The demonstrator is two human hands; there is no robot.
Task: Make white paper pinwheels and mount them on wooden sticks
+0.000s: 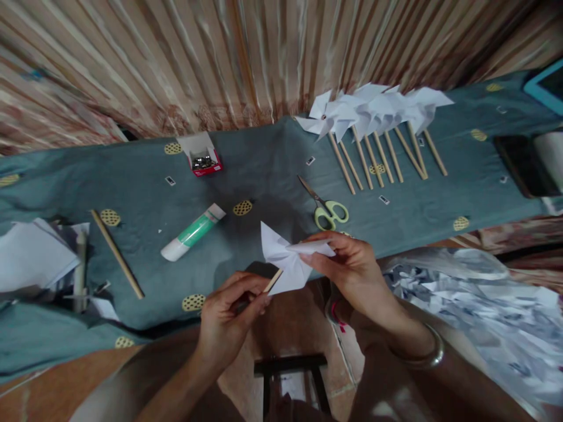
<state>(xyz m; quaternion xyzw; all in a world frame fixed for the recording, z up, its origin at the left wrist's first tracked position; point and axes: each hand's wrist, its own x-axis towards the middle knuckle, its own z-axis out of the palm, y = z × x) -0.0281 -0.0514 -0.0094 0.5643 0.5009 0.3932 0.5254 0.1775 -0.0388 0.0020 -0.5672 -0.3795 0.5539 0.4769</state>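
Observation:
A white paper pinwheel (285, 258) on a wooden stick (273, 280) is held over the near edge of the table. My left hand (233, 310) is closed around the stick just below the paper blades. With thumb and fingers, my right hand (347, 264) pinches the blade on the pinwheel's right side. Green-handled scissors (328, 210) lie on the cloth beyond my right hand. Left of the pinwheel lies a green and white tube (193, 232). An opened small red and white box (204, 161) with shiny metal pieces inside stands farther back.
Several pinwheels (373, 111) on sticks lie in a row at the back right. A loose stick (116, 254) and white paper sheets (33, 258) are at the left. A plastic bag of paper scraps (479, 322) sits at the right. A dark phone (523, 164) lies far right.

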